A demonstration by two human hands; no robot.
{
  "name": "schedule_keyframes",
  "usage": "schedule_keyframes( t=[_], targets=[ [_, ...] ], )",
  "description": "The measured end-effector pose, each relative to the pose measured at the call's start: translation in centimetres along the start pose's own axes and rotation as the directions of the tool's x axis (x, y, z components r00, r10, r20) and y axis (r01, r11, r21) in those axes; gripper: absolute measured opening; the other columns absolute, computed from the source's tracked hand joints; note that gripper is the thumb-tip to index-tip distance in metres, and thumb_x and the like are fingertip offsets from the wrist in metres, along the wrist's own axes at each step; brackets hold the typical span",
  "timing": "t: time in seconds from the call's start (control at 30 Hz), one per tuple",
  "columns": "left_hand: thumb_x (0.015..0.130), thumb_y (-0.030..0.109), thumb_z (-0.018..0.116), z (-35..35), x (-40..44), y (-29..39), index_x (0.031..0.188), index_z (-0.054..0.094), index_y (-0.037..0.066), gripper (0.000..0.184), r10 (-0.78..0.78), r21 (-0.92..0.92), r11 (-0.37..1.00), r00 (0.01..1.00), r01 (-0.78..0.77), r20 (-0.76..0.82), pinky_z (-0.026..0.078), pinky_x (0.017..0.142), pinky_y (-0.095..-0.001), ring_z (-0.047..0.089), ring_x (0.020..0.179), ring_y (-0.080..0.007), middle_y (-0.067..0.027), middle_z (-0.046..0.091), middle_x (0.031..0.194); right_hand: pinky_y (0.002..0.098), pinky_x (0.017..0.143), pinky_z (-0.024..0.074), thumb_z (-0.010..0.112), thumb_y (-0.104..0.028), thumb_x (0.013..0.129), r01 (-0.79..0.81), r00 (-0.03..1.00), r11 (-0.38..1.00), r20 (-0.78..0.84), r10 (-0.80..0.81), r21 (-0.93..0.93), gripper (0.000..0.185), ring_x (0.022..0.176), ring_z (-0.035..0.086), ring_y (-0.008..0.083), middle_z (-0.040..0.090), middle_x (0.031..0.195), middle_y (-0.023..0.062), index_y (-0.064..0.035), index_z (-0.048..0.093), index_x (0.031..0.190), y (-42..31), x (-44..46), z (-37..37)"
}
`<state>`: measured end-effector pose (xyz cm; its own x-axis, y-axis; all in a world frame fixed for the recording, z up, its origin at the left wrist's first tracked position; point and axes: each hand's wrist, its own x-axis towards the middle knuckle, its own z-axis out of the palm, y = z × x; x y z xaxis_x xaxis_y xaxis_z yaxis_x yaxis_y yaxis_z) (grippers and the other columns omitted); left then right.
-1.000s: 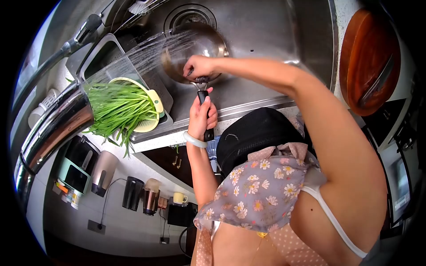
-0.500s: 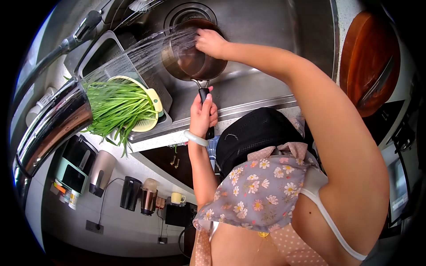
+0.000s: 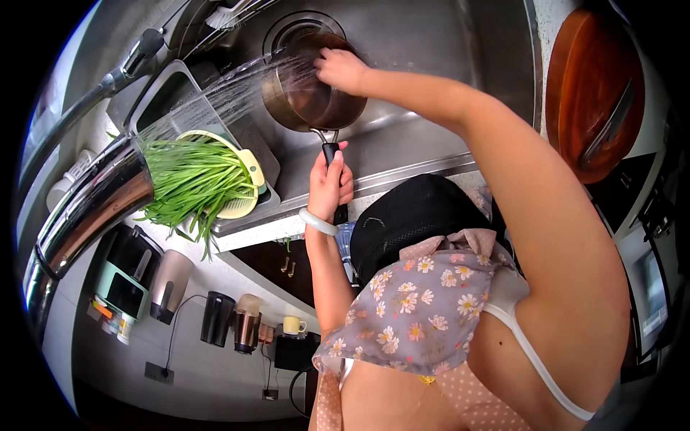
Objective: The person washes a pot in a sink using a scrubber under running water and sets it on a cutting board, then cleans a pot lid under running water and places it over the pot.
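My left hand (image 3: 331,183) is wrapped round the black handle (image 3: 341,213) of a metal pan (image 3: 316,100), with a white bangle on the wrist. The pan is tilted in the steel sink, its inside showing. My right hand (image 3: 341,70) reaches over the pan's far right side, fingers curled towards its inner wall; what they hold is hidden and blurred. Water (image 3: 241,86) sprays from the chrome faucet (image 3: 97,208) on the left into the pan.
Long green stalks (image 3: 194,179) lie in a pale strainer (image 3: 251,171) at the sink's left. A round wooden board (image 3: 582,79) with a knife (image 3: 611,126) is on the right. Kettles, a yellow mug (image 3: 293,325) and a drain (image 3: 305,32) are in view.
My right hand has moved from the handle end of the pan to its far right side, and the dark scrubber seen under it is now hidden. The pan has turned to show its inside.
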<state>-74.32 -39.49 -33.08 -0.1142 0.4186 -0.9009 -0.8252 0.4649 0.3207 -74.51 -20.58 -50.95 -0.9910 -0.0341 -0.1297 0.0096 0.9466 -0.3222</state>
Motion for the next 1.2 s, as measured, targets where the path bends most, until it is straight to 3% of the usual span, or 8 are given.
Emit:
schedule_keyframes(
  t=[0.2, 0.3, 0.37, 0.53, 0.63, 0.83, 0.97, 1.2],
  targets=[
    [0.1, 0.027, 0.043, -0.2, -0.3, 0.3, 0.121, 0.047, 0.006, 0.029, -0.023, 0.0, 1.0, 1.0, 0.023, -0.005, 0.021, 0.035, -0.0195, 0.027, 0.041, -0.004, 0.0017, 0.036, 0.06, 0.0408, 0.08, 0.0508, 0.065, -0.024, 0.078, -0.337, 0.868, 0.739, 0.496, 0.005, 0.583, 0.031, 0.092, 0.066, 0.0293, 0.068, 0.099, 0.015, -0.0036, 0.068, 0.1, -5.6, 1.1, -4.7],
    [0.1, 0.027, 0.043, 0.1, -0.2, 0.4, 0.118, 0.048, 0.007, 0.028, -0.019, -0.019, 1.0, 1.0, 0.018, -0.01, 0.021, 0.035, -0.0195, 0.027, 0.041, -0.0039, 0.0017, 0.036, 0.059, 0.0409, 0.067, 0.0508, 0.056, -0.013, 0.083, -0.518, 0.801, -0.295, 0.577, 0.162, 0.803, 0.009, 0.071, 0.06, 0.0261, 0.063, 0.082, 0.0086, -0.0066, 0.061, 0.08, -6.0, 5.5, -3.9],
    [0.1, 0.027, 0.043, 0.4, -0.3, 0.2, 0.117, 0.048, 0.007, 0.027, -0.004, -0.012, 1.0, 0.999, 0.004, -0.046, 0.022, 0.034, -0.0195, 0.027, 0.041, -0.0038, 0.0016, 0.036, 0.059, 0.0433, 0.064, 0.0521, 0.049, -0.01, 0.088, 0.028, 0.62, -0.923, 0.718, 0.317, 0.384, 0.009, 0.076, 0.06, 0.0263, 0.061, 0.089, 0.0107, -0.0051, 0.057, 0.09, -4.0, 7.6, -4.2],
    [0.099, 0.026, 0.046, 1.1, -0.1, 0.0, 0.112, 0.046, 0.009, 0.022, 0.006, 0.045, 0.999, 0.997, -0.002, -0.078, 0.021, 0.035, -0.0202, 0.026, 0.04, -0.0035, 0.0028, 0.035, 0.058, 0.0363, 0.063, 0.0555, 0.043, -0.018, 0.096, 0.529, 0.657, -0.658, 0.75, -0.082, -0.536, 0.02, 0.08, 0.062, 0.023, 0.063, 0.091, 0.0114, -0.0046, 0.058, 0.099, 2.1, 2.3, 0.1],
    [0.098, 0.025, 0.048, 1.3, -0.1, 0.2, 0.107, 0.044, 0.011, 0.017, -0.015, 0.097, 0.995, 0.994, 0.026, -0.112, 0.021, 0.035, -0.0212, 0.026, 0.039, -0.0035, 0.004, 0.034, 0.057, 0.0344, 0.064, 0.0543, 0.047, -0.016, 0.095, 0.214, 0.609, -0.967, 0.754, 0.245, 0.141, 0.017, 0.079, 0.062, 0.0215, 0.064, 0.092, 0.0099, -0.0043, 0.059, 0.097, 1.4, 0.8, -1.7],
    [0.096, 0.026, 0.052, 1.7, 0.5, -0.2, 0.101, 0.045, 0.007, 0.02, 0.232, 0.62, 0.779, 0.961, -0.091, -0.151, 0.032, 0.037, -0.0252, 0.039, 0.043, -0.0077, 0.0009, 0.041, 0.059, 0.0364, 0.085, 0.047, 0.066, -0.015, 0.078, 0.097, 0.697, 0.589, -0.477, 0.536, 0.802, 0.022, 0.097, 0.058, 0.0255, 0.064, 0.1, 0.0076, -0.0084, 0.067, 0.1, 1.8, -3.8, -13.5],
    [0.093, 0.024, 0.053, 3.1, -0.1, 0.1, 0.102, 0.045, -0.001, 0.028, 0.367, 0.863, 0.495, 0.925, -0.104, -0.1, 0.043, 0.061, -0.0479, 0.055, 0.07, -0.0427, -0.0247, 0.058, 0.074, 0.0359, 0.081, 0.049, 0.065, -0.011, 0.072, 0.226, 0.909, 0.91, -0.412, -0.068, 0.349, 0.021, 0.09, 0.057, 0.0231, 0.062, 0.098, 0.0008, -0.0126, 0.069, 0.093, -1.1, -3.6, -14.0],
    [0.093, 0.022, 0.05, 3.3, 0.3, -1.2, 0.106, 0.042, -0.004, 0.03, 0.417, 0.916, 0.394, 0.903, -0.08, -0.1, 0.043, 0.072, -0.0562, 0.056, 0.081, -0.0526, -0.0341, 0.06, 0.083, 0.0372, 0.078, 0.0472, 0.066, -0.002, 0.072, 0.175, 0.868, 0.834, -0.482, 0.121, 0.523, 0.021, 0.088, 0.057, 0.0268, 0.065, 0.093, 0.0038, -0.0097, 0.069, 0.091, -2.3, -4.5, -12.5]
  ],
)
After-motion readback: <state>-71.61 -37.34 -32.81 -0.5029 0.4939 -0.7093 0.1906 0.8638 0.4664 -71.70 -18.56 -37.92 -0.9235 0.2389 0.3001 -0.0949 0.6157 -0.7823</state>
